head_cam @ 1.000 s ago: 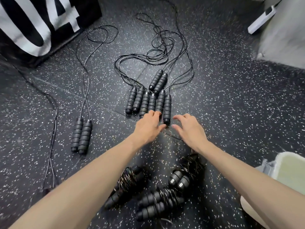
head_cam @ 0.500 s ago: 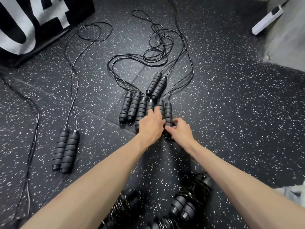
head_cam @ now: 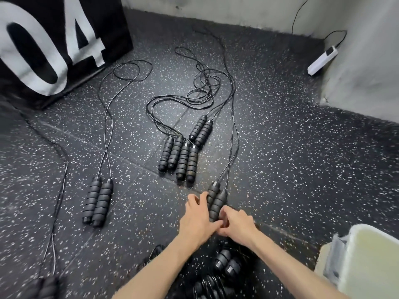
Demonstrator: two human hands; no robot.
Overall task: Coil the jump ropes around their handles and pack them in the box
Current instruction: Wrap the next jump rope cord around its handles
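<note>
Two black ribbed jump rope handles (head_cam: pixel 216 201) lie side by side on the speckled floor, their thin black rope (head_cam: pixel 234 134) trailing away toward the wall. My left hand (head_cam: pixel 197 216) holds them from the left, and my right hand (head_cam: pixel 236 225) pinches their near ends. Several more handles (head_cam: pixel 179 157) lie grouped beyond, with another pair (head_cam: pixel 200 130) behind them and tangled ropes (head_cam: pixel 205 87). A separate pair (head_cam: pixel 98 203) lies at the left. Coiled ropes (head_cam: pixel 224 268) sit between my forearms. The pale box (head_cam: pixel 367 262) stands at the lower right.
A black block with white "04" (head_cam: pixel 54 44) stands at the back left. A white power strip (head_cam: pixel 322 60) leans on the grey wall (head_cam: pixel 367 61) at the right. A thin cable (head_cam: pixel 58 203) runs along the left floor.
Both hands have taken the rightmost pair of handles and dragged it toward me, away from the group. The view has shifted so the box and back wall show.
</note>
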